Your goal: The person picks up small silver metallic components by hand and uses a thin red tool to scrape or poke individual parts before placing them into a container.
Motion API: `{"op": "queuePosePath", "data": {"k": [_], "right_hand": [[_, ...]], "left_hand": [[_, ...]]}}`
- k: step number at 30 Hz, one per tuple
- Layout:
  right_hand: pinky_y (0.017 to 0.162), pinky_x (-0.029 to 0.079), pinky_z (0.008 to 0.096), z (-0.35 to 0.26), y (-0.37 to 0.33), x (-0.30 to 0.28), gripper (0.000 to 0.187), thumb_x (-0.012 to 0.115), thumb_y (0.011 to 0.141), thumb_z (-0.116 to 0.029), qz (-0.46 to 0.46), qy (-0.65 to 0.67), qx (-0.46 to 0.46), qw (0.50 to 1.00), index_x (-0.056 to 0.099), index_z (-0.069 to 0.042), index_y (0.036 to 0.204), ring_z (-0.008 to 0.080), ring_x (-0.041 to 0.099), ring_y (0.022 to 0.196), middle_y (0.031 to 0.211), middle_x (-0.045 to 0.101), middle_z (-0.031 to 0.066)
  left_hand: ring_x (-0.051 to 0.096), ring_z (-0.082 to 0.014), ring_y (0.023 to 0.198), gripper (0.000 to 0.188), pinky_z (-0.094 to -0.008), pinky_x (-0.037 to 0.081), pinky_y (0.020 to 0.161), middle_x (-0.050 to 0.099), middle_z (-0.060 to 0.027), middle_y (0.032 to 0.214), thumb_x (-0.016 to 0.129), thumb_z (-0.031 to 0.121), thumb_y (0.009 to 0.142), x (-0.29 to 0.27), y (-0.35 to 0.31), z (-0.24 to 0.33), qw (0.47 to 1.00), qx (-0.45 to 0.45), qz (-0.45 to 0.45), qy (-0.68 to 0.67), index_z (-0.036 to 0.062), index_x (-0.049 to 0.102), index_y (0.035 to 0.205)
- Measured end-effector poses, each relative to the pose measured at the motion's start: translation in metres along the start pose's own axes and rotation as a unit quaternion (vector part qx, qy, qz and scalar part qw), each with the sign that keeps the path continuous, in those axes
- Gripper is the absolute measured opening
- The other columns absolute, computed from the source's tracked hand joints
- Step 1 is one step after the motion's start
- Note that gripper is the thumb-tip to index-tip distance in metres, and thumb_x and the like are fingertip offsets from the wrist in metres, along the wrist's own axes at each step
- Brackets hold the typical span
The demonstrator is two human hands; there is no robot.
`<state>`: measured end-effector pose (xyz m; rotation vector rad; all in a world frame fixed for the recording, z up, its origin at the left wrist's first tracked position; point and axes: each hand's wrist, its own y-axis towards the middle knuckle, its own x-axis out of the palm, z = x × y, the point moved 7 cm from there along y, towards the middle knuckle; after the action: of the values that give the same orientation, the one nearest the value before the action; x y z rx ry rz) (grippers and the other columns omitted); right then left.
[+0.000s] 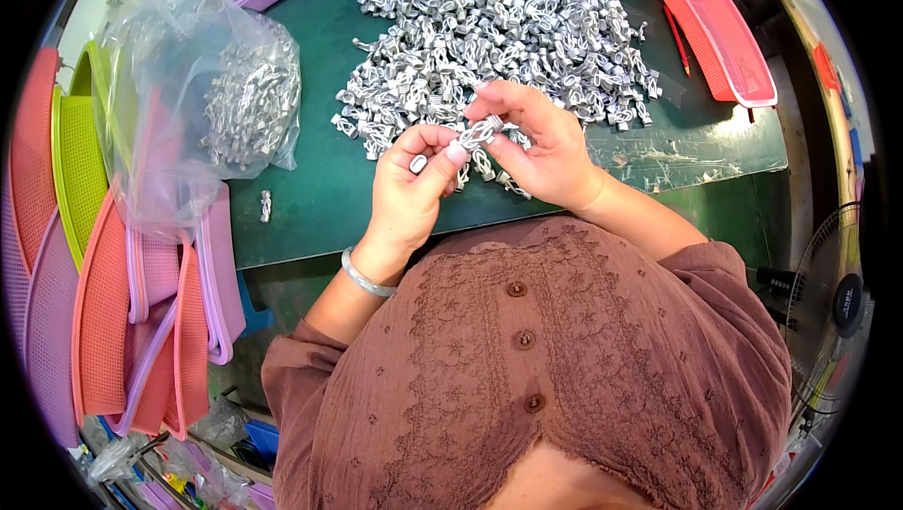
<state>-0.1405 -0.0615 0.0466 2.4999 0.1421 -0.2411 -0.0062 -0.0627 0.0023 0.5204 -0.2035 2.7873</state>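
Between my two hands, just over the table's near edge, is a small grey-and-white looped cable bundle (478,133). My left hand (406,183) pinches its left end with thumb and fingers, and a small pale oval end piece (418,164) shows at the curled fingers. At the bundle's other end, my right hand (547,145) closes thumb and fingertips on it. A big heap of similar cable bundles (499,25) lies right beyond my hands. Several loose bundles (489,169) show below my fingers. One single bundle (266,206) lies apart at the left.
A clear plastic bag (169,68) with more bundles stands left on the green table (324,214). Stacked coloured plastic baskets (99,322) crowd the left side. At the right are a pink basket (720,35), a red pen (676,39) and a fan (828,308).
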Motion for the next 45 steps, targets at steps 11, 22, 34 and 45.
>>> {"op": "queuePosePath", "data": {"k": [11, 22, 34, 45], "right_hand": [[0.083, 0.047, 0.0292, -0.003, -0.001, 0.014, 0.048, 0.052, 0.078, 0.011, -0.085, 0.108, 0.041, 0.990, 0.040, -0.002, 0.123, 0.0173, 0.058, 0.095, 0.105, 0.057, 0.0118], [0.079, 0.048, 0.0306, -0.008, 0.007, 0.008, 0.035, 0.057, 0.077, 0.004, -0.106, -0.006, 0.027, 0.994, 0.051, -0.001, 0.111, 0.0194, 0.059, 0.092, 0.101, 0.059, 0.0109], [0.091, 0.033, 0.0401, 0.030, -0.002, 0.025, 0.015, 0.060, 0.068, -0.008, -0.238, -0.446, -0.062, 0.861, 0.063, -0.005, 0.083, 0.0284, 0.041, 0.112, 0.113, 0.051, 0.0109], [0.091, 0.032, 0.0410, 0.036, 0.000, 0.028, 0.018, 0.062, 0.063, -0.004, -0.225, -0.399, -0.083, 0.885, 0.056, -0.005, 0.080, 0.0270, 0.042, 0.110, 0.111, 0.051, 0.0090]], "left_hand": [[0.042, -0.0075, 0.061, 0.024, -0.0215, 0.036, 0.055, 0.053, -0.0010, 0.077, 0.051, 0.013, 0.089, -0.002, 0.005, -0.031, 0.934, -0.162, -0.099, -0.302, 0.0019, 0.053, 0.109], [0.055, -0.0205, 0.090, 0.023, -0.0329, 0.045, 0.075, 0.058, -0.0093, 0.100, 0.048, 0.018, 0.090, -0.013, 0.005, -0.027, 0.918, -0.125, -0.107, -0.362, 0.0031, 0.053, 0.106], [0.058, -0.0220, 0.083, 0.021, -0.0375, 0.050, 0.074, 0.059, -0.0074, 0.085, 0.048, 0.024, 0.090, -0.044, 0.002, -0.020, 0.924, -0.095, -0.045, -0.368, 0.0059, 0.054, 0.097], [0.050, -0.0131, 0.065, 0.014, -0.0267, 0.043, 0.060, 0.048, -0.0006, 0.067, 0.053, 0.012, 0.086, -0.046, -0.010, -0.027, 0.984, -0.129, 0.060, -0.109, 0.0058, 0.053, 0.099]]}}
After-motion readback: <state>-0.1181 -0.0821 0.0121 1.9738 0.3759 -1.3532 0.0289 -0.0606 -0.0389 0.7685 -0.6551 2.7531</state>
